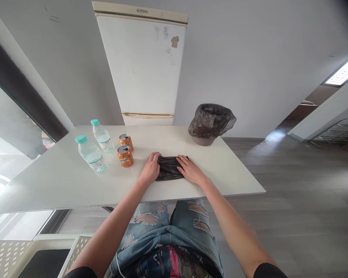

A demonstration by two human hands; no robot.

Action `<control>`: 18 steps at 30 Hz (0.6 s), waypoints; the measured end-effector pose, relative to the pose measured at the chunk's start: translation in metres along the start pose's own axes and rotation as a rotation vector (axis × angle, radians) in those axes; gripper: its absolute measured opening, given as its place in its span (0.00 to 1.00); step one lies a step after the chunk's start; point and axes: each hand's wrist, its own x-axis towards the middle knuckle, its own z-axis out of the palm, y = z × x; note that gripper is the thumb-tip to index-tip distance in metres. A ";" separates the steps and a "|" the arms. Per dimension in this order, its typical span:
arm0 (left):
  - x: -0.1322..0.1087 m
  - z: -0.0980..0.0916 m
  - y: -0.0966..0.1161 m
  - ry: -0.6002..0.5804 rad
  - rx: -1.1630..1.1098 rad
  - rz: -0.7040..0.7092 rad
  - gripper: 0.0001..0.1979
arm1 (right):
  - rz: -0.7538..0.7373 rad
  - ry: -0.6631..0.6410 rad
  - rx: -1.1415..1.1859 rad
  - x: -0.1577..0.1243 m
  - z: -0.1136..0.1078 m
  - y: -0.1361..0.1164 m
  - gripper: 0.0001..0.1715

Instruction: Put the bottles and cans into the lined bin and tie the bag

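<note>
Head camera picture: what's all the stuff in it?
Bottles: 2, clear, table's left
Cans: 2, orange, beside bottles
Bag: 1, black, table's front
Bin: 1, brown, table's right
Liner: 1, black, over bin
Table: 1, white, middle
Fridge: 1, white, behind table
Wall: 1, grey, back
Floor: 1, grey, below
Wire rack: 1, grey, right
Bright panel: 1, white, upper right
Holed thing: 1, cream, lower left
Jeans: 1, blue, bottom
Shirt: 1, multicoloured, bottom
Sleeves: 2, black, bottom
Left hand: 1, bare, bag's left
Right hand: 1, bare, bag's right

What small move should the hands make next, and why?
Probably an outward stroke of the right hand across the black plastic: it looks creased on the table, that hand lies flat on one end, and the left hand curls at the other.
</note>
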 end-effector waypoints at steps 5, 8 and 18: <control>0.001 0.010 0.026 -0.104 0.140 0.175 0.27 | 0.019 0.066 -0.038 -0.001 0.009 -0.003 0.40; 0.000 0.027 0.031 -0.246 0.193 0.169 0.30 | 0.004 0.068 -0.028 0.000 0.010 0.000 0.40; -0.005 0.039 0.017 -0.317 0.270 0.095 0.33 | 0.041 0.033 -0.042 0.001 0.011 0.000 0.41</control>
